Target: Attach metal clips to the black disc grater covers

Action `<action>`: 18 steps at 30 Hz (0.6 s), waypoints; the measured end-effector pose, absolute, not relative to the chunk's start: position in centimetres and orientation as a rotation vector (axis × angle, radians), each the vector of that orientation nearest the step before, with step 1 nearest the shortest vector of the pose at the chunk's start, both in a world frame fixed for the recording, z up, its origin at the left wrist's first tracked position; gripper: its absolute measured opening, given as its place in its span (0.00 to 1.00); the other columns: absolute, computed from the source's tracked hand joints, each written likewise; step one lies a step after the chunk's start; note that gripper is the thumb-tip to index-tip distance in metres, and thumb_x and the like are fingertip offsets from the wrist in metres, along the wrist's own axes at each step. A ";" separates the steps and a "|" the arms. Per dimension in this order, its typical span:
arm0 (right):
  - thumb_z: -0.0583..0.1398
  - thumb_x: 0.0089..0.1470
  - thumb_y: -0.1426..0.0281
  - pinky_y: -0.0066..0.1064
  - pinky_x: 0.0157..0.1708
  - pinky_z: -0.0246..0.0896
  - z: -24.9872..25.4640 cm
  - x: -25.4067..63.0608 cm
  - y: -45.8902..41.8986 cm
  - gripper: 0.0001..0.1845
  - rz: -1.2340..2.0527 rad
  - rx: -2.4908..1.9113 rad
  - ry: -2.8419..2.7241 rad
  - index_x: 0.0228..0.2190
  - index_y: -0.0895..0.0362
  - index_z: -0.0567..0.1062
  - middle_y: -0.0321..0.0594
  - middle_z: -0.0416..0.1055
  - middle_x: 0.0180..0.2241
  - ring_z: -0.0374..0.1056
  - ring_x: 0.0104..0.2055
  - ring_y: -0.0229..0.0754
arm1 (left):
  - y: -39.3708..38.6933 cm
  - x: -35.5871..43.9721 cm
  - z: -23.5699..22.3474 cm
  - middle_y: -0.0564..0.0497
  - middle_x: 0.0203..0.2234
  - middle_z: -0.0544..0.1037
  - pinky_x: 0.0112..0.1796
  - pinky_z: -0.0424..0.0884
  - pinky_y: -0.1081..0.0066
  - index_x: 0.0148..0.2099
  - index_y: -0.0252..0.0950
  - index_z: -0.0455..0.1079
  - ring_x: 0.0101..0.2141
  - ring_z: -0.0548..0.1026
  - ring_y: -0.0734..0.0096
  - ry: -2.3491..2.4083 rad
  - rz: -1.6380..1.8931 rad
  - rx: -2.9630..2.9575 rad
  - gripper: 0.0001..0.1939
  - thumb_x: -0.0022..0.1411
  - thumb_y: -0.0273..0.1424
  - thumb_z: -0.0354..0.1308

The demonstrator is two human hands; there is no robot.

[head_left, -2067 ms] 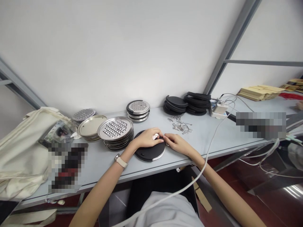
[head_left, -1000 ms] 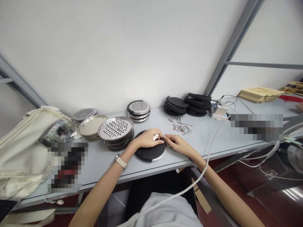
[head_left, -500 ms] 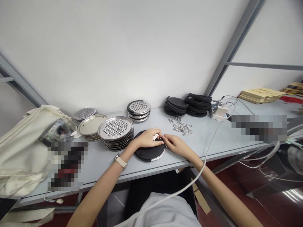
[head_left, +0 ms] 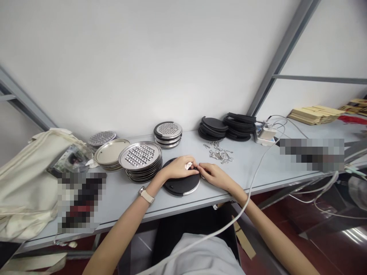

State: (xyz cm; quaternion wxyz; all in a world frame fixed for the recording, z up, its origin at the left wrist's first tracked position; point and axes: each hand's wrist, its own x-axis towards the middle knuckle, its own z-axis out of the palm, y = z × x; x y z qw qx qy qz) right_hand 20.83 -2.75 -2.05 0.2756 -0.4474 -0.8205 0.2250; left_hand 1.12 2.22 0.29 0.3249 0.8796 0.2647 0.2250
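While both hands meet at the right-hand edge of a black disc (head_left: 180,186) with a silver rim, the likeliest trouble is a slip of the fingers. The disc lies flat on the table (head_left: 243,166), near its front edge, and could skid or turn if pressed unevenly, since only the left hand (head_left: 182,168) seems to steady it from above. That hand rests over the disc, fingers curled and thumb bent toward the rim. The right hand (head_left: 212,175) comes in from the other side, its fingers drawn together at the tips. Whether either one pinches something I cannot tell; the fingers hide that spot, though a small glint shows beneath the right fingertips.

Beside the disc, the stack of graters (head_left: 140,156) stands close to the left forearm, so a careless swing of the arm could knock its top piece askew. The loose metal hooks (head_left: 220,152) lie scattered beyond the right hand and might be swept aside by a wide reach. A white cable (head_left: 254,179) passes across the view over the right forearm and could catch on it.

Compared with the frame from two seconds ago, little differs: the hands keep almost the same pose, the stacks stand unchanged, and the view is only slightly shifted.
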 end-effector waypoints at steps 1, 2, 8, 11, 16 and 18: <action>0.47 0.64 0.64 0.27 0.28 0.51 -2.1 20.8 -2.7 0.18 0.611 -1.200 -2.206 0.25 0.57 0.65 0.34 0.64 0.22 0.59 0.25 0.36 | 2.2 1.1 0.2 0.53 0.31 0.72 0.36 0.65 0.73 0.33 0.35 0.69 0.32 0.70 0.73 0.695 0.591 2.304 0.08 0.56 0.34 0.62; 0.47 0.64 0.65 0.27 0.28 0.50 -2.1 20.9 -2.7 0.18 0.616 -1.199 -2.206 0.24 0.57 0.64 0.34 0.63 0.22 0.58 0.25 0.36 | 2.3 1.1 0.2 0.53 0.31 0.72 0.36 0.65 0.73 0.34 0.35 0.69 0.32 0.70 0.73 0.695 0.590 2.301 0.08 0.56 0.34 0.62; 0.49 0.62 0.68 0.27 0.27 0.49 -2.3 21.0 -2.8 0.15 0.643 -1.193 -2.201 0.23 0.56 0.61 0.32 0.60 0.21 0.56 0.24 0.35 | 2.3 1.1 0.2 0.53 0.30 0.72 0.35 0.65 0.73 0.34 0.35 0.69 0.31 0.70 0.73 0.686 0.583 2.295 0.07 0.56 0.33 0.61; 0.49 0.61 0.68 0.27 0.27 0.50 -2.3 21.0 -2.8 0.15 0.658 -1.193 -2.193 0.23 0.56 0.61 0.32 0.59 0.21 0.56 0.25 0.35 | 2.2 1.1 0.2 0.53 0.30 0.71 0.36 0.65 0.72 0.34 0.35 0.69 0.31 0.70 0.73 0.694 0.585 2.292 0.08 0.55 0.34 0.61; 0.49 0.61 0.67 0.27 0.27 0.50 -2.4 21.0 -2.8 0.15 0.663 -1.209 -2.175 0.23 0.56 0.61 0.32 0.59 0.21 0.55 0.24 0.36 | 2.2 1.1 0.3 0.53 0.30 0.71 0.35 0.65 0.73 0.34 0.35 0.69 0.31 0.69 0.74 0.695 0.590 2.278 0.08 0.56 0.34 0.62; 0.49 0.61 0.67 0.27 0.27 0.50 -2.4 20.9 -2.8 0.15 0.659 -1.210 -2.168 0.22 0.56 0.61 0.32 0.59 0.21 0.55 0.24 0.36 | 2.2 1.1 0.2 0.53 0.30 0.71 0.35 0.65 0.73 0.33 0.34 0.69 0.31 0.69 0.74 0.700 0.592 2.282 0.08 0.56 0.34 0.62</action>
